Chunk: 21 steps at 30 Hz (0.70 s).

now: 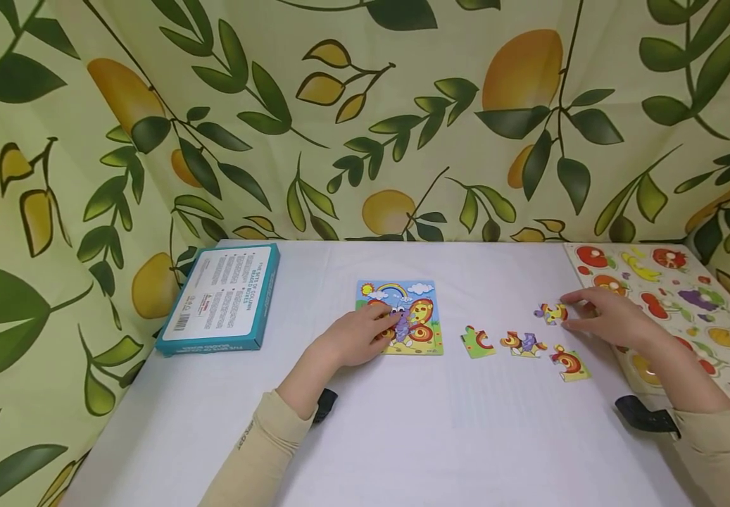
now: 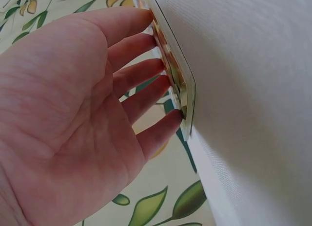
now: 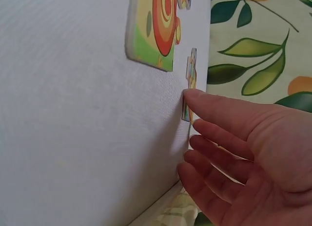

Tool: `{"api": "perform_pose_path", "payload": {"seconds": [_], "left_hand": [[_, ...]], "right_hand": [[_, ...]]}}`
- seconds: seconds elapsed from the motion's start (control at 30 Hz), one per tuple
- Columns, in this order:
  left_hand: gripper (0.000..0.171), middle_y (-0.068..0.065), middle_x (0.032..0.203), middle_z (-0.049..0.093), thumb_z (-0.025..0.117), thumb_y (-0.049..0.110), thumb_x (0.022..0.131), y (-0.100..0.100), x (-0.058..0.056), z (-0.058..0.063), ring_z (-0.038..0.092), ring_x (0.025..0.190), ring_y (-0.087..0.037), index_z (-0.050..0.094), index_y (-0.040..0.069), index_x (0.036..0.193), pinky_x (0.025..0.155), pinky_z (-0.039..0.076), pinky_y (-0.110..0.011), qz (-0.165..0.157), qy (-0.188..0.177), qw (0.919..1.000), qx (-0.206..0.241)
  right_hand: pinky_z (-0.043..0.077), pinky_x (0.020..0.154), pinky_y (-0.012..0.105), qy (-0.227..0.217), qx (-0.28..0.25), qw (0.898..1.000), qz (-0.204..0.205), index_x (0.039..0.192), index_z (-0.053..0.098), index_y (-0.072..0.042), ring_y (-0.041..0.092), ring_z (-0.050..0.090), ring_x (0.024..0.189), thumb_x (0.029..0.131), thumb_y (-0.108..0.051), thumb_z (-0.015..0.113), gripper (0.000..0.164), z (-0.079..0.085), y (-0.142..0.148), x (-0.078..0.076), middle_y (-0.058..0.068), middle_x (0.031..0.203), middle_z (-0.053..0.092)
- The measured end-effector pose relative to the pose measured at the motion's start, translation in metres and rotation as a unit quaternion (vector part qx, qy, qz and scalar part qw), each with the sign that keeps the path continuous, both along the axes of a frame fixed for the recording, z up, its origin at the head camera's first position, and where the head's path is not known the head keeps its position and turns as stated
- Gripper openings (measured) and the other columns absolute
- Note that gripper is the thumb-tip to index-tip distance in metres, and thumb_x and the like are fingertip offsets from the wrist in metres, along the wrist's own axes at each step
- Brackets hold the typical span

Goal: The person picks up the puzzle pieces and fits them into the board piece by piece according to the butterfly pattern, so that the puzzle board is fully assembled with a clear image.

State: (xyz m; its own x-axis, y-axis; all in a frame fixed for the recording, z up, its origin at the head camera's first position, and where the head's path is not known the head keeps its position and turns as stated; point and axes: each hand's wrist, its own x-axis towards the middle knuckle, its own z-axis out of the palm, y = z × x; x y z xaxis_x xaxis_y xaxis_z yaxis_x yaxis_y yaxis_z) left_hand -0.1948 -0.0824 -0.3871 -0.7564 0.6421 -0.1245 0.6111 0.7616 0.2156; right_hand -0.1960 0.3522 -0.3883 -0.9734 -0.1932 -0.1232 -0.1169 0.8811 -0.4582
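A square butterfly puzzle board lies on the white table, its near edge showing in the left wrist view. My left hand rests its fingertips on the board's left half, fingers spread and nearly straight, covering part of the butterfly. To the right, my right hand pinches a yellow and purple puzzle piece between thumb and index finger, low at the tabletop. Three other loose pieces lie nearby: a green one, a purple and orange one, and a red and yellow one.
A teal and white box lies at the table's left. At the right is a large sheet of fruit and vegetable pictures, partly under my right forearm. A leaf-patterned curtain hangs behind the table. Black straps sit at both wrists.
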Motion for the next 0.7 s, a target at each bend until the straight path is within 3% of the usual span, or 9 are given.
{"api": "perform_pose_path", "payload": {"seconds": [0.23,0.4,0.53,0.7], "left_hand": [[0.05,-0.008,0.144,0.045,0.053,0.027,0.101,-0.001,-0.001,-0.001,0.044,0.129,-0.021,0.044,0.015,0.148,0.106,0.039,-0.037,-0.002,-0.001,1.0,0.007],[0.049,-0.008,0.144,0.046,0.053,0.026,0.101,-0.001,-0.001,0.0,0.044,0.129,-0.021,0.044,0.015,0.148,0.107,0.039,-0.037,0.0,-0.002,1.0,0.008],[0.049,-0.008,0.146,0.044,0.052,0.026,0.101,0.0,0.0,0.0,0.041,0.133,-0.022,0.044,0.015,0.148,0.109,0.037,-0.038,0.0,-0.001,1.0,0.003],[0.05,-0.01,0.149,0.041,0.052,0.026,0.101,0.0,0.0,0.001,0.037,0.137,-0.024,0.043,0.013,0.148,0.111,0.034,-0.039,-0.001,-0.002,1.0,0.003]], "right_hand": [[0.044,0.067,0.031,-0.015,-0.017,1.0,-0.013,0.117,0.055,0.006,0.031,0.048,0.089,0.087,-0.022,0.074,0.045,0.0,-0.002,-0.003,0.02,0.103,0.055],[0.046,0.065,0.027,0.003,-0.047,0.999,-0.024,0.113,0.05,0.004,0.03,0.051,0.088,0.087,-0.019,0.074,0.042,-0.001,-0.009,-0.003,0.015,0.099,0.056],[0.047,0.059,0.024,0.036,-0.074,0.996,-0.033,0.115,0.055,0.002,0.027,0.054,0.082,0.09,-0.02,0.071,0.036,-0.002,-0.027,-0.002,0.014,0.097,0.06],[0.048,0.061,0.024,0.037,-0.128,0.991,-0.011,0.12,0.06,-0.001,0.021,0.057,0.079,0.099,-0.028,0.06,0.035,-0.002,-0.063,-0.004,0.011,0.096,0.066]]}}
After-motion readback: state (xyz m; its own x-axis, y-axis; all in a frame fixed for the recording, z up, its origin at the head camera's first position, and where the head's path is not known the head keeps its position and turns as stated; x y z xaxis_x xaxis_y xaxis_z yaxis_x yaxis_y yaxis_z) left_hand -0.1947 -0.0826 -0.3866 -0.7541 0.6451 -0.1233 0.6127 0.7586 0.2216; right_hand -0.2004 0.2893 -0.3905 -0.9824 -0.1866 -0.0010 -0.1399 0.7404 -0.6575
